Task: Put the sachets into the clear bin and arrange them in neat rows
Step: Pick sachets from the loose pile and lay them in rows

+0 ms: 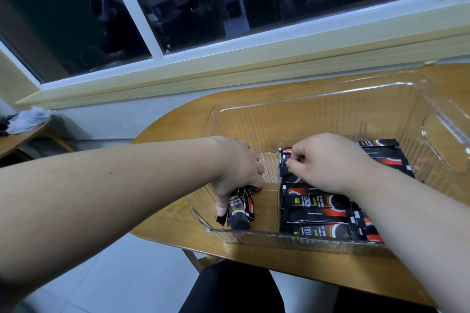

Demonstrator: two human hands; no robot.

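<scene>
Closest to my feed, at 6 o'clock, sits a dark trouser leg point(229, 287), and both bare forearms reach up the picture from there. The clear bin point(254, 233) rests on the wooden worktop point(175, 122), filling the middle and the 3 o'clock side. A clear divider point(277, 187) splits it into a narrow section at 9 o'clock and a wide one at 3 o'clock.

The left hand point(236, 168) is inside the narrow section, its fingers curled round a small bundle of sachets point(240, 208) that stands on end, tilted, with its lower ends near the bin's floor. The right hand point(328, 160) is over the wide section, fingers bent, pinching the end of one black sachet point(285, 161) just beside the divider.

Under and around that hand lies a pile of black-and-red sachets point(318, 211), mostly crosswise and overlapping, reaching the near wall at 5 o'clock.

A window point(203, 7) spans 12 o'clock. At 9 o'clock a second table carries a white bundle point(28, 119).
</scene>
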